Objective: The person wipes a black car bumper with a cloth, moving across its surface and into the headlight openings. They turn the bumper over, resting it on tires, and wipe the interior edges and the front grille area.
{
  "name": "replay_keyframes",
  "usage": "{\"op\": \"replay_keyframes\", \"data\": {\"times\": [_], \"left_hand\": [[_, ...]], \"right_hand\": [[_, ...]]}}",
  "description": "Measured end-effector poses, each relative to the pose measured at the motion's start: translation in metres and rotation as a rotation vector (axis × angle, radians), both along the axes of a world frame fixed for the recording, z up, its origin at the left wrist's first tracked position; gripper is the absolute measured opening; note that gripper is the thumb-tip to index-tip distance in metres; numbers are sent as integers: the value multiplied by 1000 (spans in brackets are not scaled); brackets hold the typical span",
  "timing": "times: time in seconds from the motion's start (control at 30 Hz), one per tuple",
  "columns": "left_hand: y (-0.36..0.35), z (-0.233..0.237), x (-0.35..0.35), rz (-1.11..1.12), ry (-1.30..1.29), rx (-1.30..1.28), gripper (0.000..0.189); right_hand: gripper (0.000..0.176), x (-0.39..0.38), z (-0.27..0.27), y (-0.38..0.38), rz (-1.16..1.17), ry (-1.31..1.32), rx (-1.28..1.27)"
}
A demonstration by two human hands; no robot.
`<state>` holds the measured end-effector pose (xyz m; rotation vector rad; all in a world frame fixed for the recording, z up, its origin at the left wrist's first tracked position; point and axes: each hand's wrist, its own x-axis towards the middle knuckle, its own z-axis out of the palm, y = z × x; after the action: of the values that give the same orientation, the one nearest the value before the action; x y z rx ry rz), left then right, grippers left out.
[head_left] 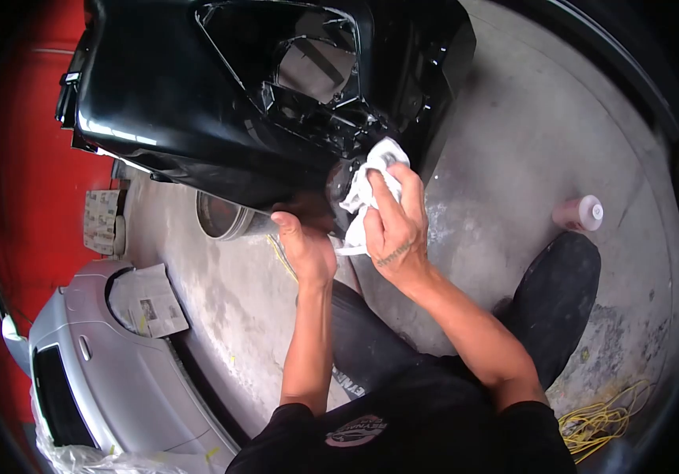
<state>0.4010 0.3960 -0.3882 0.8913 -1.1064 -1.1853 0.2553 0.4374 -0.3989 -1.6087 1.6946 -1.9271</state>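
A glossy black car bumper [173, 103] fills the top of the head view, resting over the concrete floor. My right hand [395, 225] grips a white cloth [367, 186] and presses it against the bumper's lower edge near a dark opening. My left hand [304, 241] sits just left of it, fingers curled under the bumper's lower edge, holding it. My black-clad knees show below the arms.
A metal can [225, 217] stands under the bumper. A silver bumper [110, 379] with newspaper [150, 300] masking lies at lower left beside a red wall [27, 197]. A small pink-white bottle [579, 213] lies on the floor at right. Yellow cord [600, 423] is coiled at lower right.
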Motion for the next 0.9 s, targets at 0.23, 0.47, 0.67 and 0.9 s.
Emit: {"op": "replay_keyframes", "data": {"times": [0.23,0.47,0.67,0.9], "left_hand": [[2,1,4,54,56,64,75],[3,-2,9,31,-46,35,65],[3,-13,15,17,93,18,55],[2,-7,6,80,-41,20,75]], "right_hand": [[43,-35,-17,-2,168,35,-3],[37,-60,13,-18,390,120,84],[41,-25,26,-29,91,130,1],[35,-28,112,-95,380,-14,-113]]}}
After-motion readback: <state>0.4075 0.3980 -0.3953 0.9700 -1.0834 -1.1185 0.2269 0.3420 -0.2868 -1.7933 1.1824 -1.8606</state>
